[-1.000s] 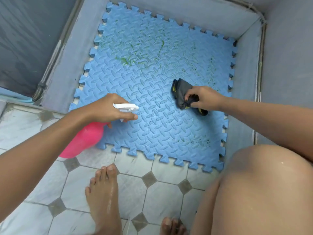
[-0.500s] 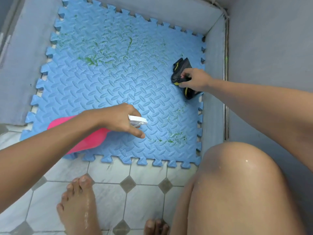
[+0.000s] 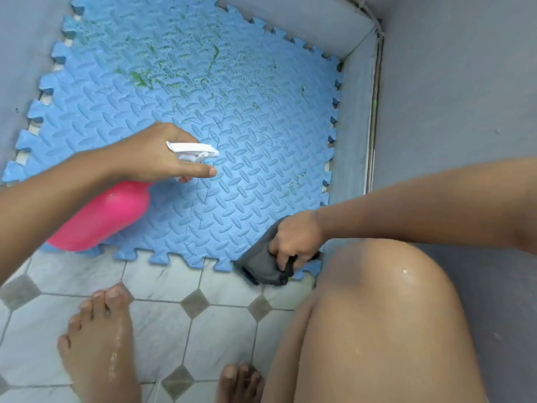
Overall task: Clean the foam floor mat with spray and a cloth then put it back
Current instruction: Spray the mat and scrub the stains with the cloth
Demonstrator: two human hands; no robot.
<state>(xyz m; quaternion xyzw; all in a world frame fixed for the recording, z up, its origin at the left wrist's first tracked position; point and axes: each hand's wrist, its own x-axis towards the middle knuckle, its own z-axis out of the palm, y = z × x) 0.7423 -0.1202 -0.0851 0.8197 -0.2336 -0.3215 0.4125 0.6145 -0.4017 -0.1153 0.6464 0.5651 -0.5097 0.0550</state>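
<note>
Crouched on a floor of pale tiles with small grey diamond insets (image 3: 203,338), I work over a square blue foam floor mat with jigsaw edges and a raised leaf pattern (image 3: 238,175), which lies flat in a corner between grey walls (image 3: 453,97). At far left, my left hand (image 3: 151,158) is wrapped around the neck of a bright pink plastic spray bottle with a white trigger head (image 3: 107,216); the forefinger stretches straight out below the nozzle and the other fingers curl around the neck. The bottle hangs tilted above the mat's near-left edge, its white nozzle pointing right across the middle of the mat. Green smears and specks (image 3: 139,78) mark the far half of the mat, and a fainter patch shows near its right edge. Below the bottle, my bare left foot (image 3: 101,341) rests on the tiles, a wet streak running down it. Farther right, at the mat's near-right corner, my right hand (image 3: 296,239) is clenched around a bunched dark grey cloth (image 3: 261,266), pressing it down where the mat's toothed edge meets the tiles. My right knee (image 3: 386,321), beaded with a drop of water, fills the lower right, with the toes of my right foot just left of it.
</note>
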